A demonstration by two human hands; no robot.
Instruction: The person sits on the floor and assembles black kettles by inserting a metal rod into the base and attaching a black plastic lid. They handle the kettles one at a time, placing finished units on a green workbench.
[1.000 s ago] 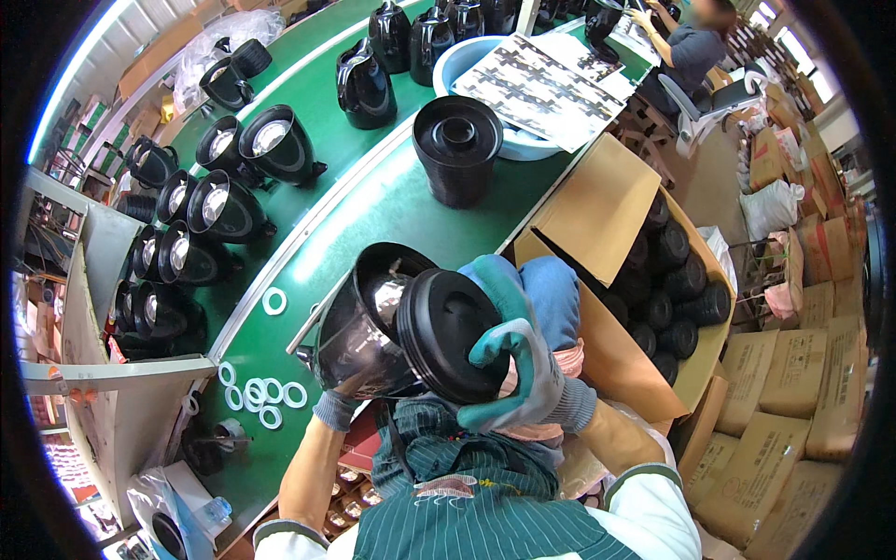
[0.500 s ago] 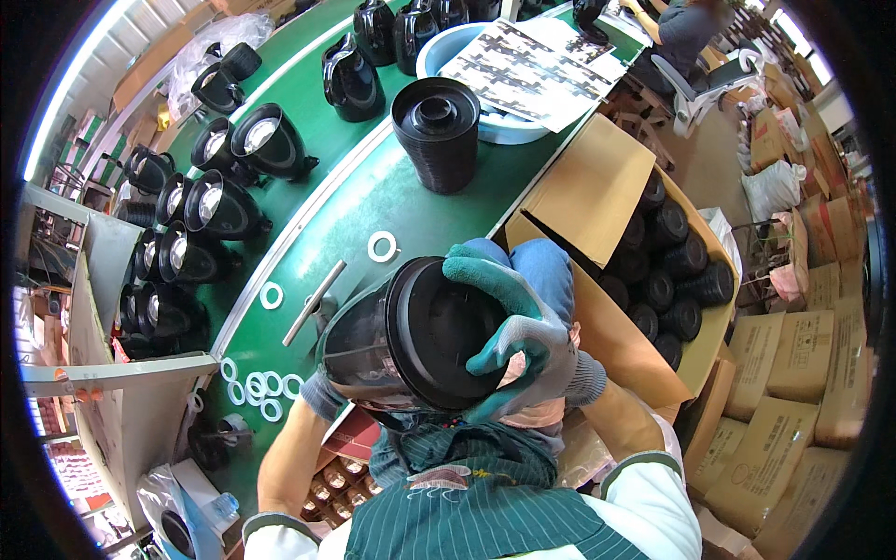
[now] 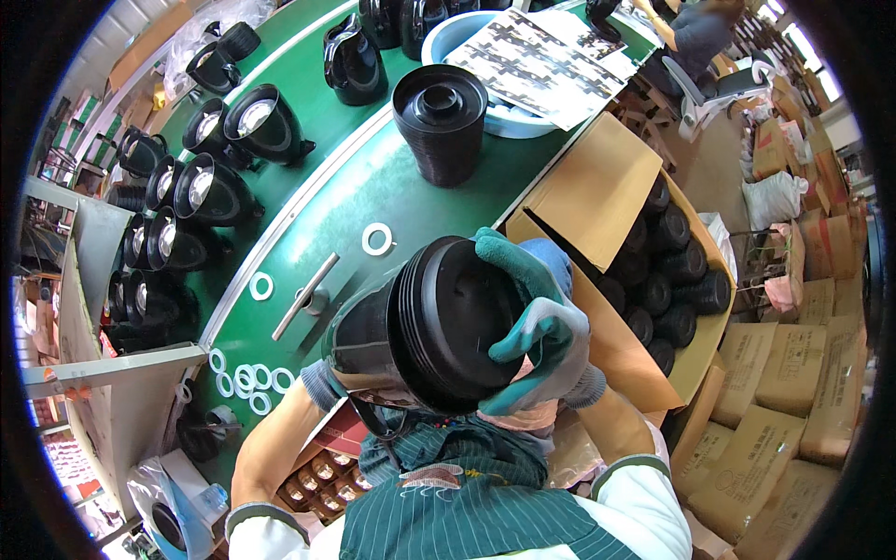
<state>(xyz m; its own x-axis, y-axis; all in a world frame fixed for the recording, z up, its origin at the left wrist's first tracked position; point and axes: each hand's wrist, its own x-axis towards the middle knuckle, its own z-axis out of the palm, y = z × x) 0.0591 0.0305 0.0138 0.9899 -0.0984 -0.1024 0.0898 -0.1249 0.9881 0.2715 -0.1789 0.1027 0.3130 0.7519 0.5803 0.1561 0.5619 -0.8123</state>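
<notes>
White rings [image 3: 245, 377]: several lie clustered on the green table [image 3: 345, 201], left of the hands.
Left hand [image 3: 322, 385]: its forearm slants upward from the lower edge; little beyond the grey cuff shows, so I cannot tell how its fingers close.
Glossy black jug [image 3: 364, 341]: tipped on its side before the person's chest, long axis roughly left to right, wide end facing right; just beside the left cuff.
Ribbed black cap [image 3: 471, 322]: at the jug's wide end, flat face turned right and toward the viewer, ridges exposed.
Right hand [image 3: 551, 350]: gloved, reaching leftward, fingers bent and clamped on the cap, which lies left of the palm.
Open carton [image 3: 588, 187]: right, holding black parts.
</notes>
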